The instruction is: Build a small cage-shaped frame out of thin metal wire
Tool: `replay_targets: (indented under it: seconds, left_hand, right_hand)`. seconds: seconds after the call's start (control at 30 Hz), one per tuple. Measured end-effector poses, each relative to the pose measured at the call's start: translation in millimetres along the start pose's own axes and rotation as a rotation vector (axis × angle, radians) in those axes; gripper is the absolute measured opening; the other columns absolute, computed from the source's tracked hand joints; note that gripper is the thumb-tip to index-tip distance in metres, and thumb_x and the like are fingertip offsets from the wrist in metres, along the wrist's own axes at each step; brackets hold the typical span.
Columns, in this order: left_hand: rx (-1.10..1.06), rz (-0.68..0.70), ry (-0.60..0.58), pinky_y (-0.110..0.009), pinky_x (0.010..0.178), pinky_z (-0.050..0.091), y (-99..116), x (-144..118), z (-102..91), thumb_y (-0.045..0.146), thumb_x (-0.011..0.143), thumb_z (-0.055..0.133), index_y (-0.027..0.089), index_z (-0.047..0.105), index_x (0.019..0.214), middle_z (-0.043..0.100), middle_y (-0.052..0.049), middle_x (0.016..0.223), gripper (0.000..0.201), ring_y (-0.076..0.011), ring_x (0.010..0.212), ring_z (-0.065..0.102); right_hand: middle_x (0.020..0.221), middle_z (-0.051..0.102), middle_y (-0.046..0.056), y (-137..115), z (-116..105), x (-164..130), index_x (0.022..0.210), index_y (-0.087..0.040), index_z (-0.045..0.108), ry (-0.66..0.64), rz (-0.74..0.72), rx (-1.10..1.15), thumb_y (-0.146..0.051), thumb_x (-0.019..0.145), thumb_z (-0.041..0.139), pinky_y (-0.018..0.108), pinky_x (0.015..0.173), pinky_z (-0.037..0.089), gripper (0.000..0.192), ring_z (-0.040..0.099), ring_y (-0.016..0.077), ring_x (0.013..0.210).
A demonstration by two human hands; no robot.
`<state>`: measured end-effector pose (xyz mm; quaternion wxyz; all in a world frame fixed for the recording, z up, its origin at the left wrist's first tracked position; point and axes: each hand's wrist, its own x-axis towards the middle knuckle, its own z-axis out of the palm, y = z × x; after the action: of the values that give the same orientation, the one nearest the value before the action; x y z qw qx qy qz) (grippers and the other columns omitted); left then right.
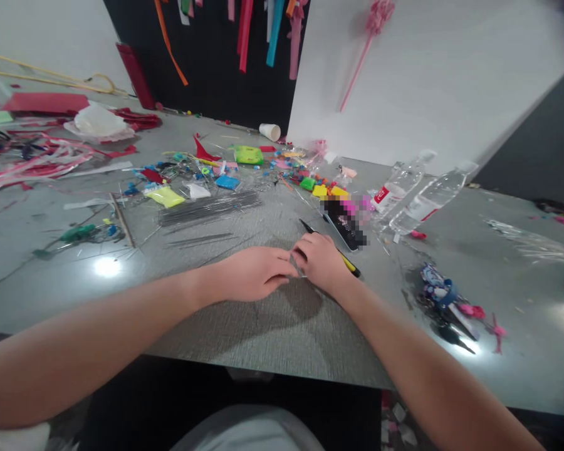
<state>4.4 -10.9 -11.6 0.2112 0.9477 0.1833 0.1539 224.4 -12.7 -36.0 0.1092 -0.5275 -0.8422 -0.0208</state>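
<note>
My left hand (256, 272) and my right hand (322, 260) meet fingertip to fingertip low over the grey table (272, 338). The fingers of both are pinched together. A small, thin, pale piece shows at the right fingertips, too little to name. Partly covered by my right hand lies a black and yellow slim tool (351, 265), its dark pointed end showing beyond the knuckles. Behind my left hand a bundle of thin grey wires (209, 210) is spread on the table, with a few loose ones nearer to me.
A phone (345, 224), partly blurred out, lies beyond my right hand. Two clear bottles (430, 200) stand behind it. Small colourful packets (247, 155) and beads litter the back. Scissors (460, 322) lie at right, red and white ribbons (51, 156) at left. The table's front edge is close.
</note>
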Motion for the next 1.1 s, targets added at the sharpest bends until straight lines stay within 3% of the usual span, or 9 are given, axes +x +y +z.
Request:
replay_targets:
  seconds: [0.2, 0.37, 0.53, 0.7, 0.87, 1.1]
  left_hand:
    - [0.087, -0.088, 0.027, -0.031, 0.074, 0.046, -11, 2, -2.4, 0.019, 0.099, 0.052, 0.02, 0.076, 0.111, 0.069, -0.006, 0.097, 0.027, -0.0191, 0.086, 0.066]
    - [0.148, -0.236, 0.174, -0.034, 0.077, 0.045, -16, 2, -8.2, 0.019, 0.099, 0.049, 0.017, 0.074, 0.119, 0.068, -0.008, 0.099, 0.032, -0.0207, 0.087, 0.064]
    - [0.101, -0.267, 0.24, -0.032, 0.074, 0.044, -23, 3, -7.7, 0.02, 0.094, 0.057, 0.017, 0.076, 0.106, 0.071, -0.005, 0.089, 0.023, -0.0189, 0.081, 0.062]
    - [-0.183, -0.435, 0.25, -0.03, 0.071, 0.044, -28, 7, -5.0, 0.031, 0.091, 0.064, 0.02, 0.076, 0.098, 0.074, -0.002, 0.085, 0.017, -0.0161, 0.076, 0.064]
    - [-0.556, -0.619, 0.273, -0.028, 0.061, 0.04, -29, 10, -6.4, 0.037, 0.087, 0.069, 0.019, 0.074, 0.093, 0.065, 0.0, 0.073, 0.019, -0.0128, 0.065, 0.056]
    - [-0.916, -0.694, 0.333, -0.026, 0.065, 0.044, -28, 11, -3.3, 0.033, 0.083, 0.076, 0.018, 0.07, 0.087, 0.065, 0.0, 0.073, 0.017, -0.0102, 0.065, 0.057]
  right_hand:
    - [0.097, 0.073, 0.008, 2, -1, -1, 0.093, -0.015, 0.071, -0.018, 0.002, -0.008, -0.027, 0.101, 0.059, 0.038, 0.084, 0.036, 0.019, 0.063, 0.0243, 0.097]
    - [0.096, 0.073, 0.008, 2, -3, -1, 0.092, -0.017, 0.071, -0.032, 0.032, 0.032, -0.026, 0.101, 0.061, 0.037, 0.084, 0.036, 0.016, 0.063, 0.0231, 0.096]
    - [0.097, 0.073, 0.008, 0, -7, -1, 0.092, -0.016, 0.071, -0.071, 0.043, 0.03, -0.025, 0.101, 0.061, 0.037, 0.086, 0.037, 0.016, 0.064, 0.0238, 0.098]
    - [0.097, 0.074, 0.007, 3, -7, -2, 0.093, -0.016, 0.071, -0.064, 0.018, 0.05, -0.025, 0.101, 0.061, 0.037, 0.087, 0.036, 0.015, 0.064, 0.0236, 0.098]
    - [0.093, 0.072, 0.007, 5, -5, -3, 0.09, -0.017, 0.071, -0.043, -0.001, 0.054, -0.027, 0.1, 0.062, 0.036, 0.083, 0.036, 0.017, 0.064, 0.0227, 0.095]
    - [0.092, 0.07, 0.008, 2, -6, -6, 0.093, -0.016, 0.071, 0.063, -0.043, 0.133, -0.023, 0.098, 0.06, 0.035, 0.086, 0.039, 0.013, 0.061, 0.0222, 0.093]
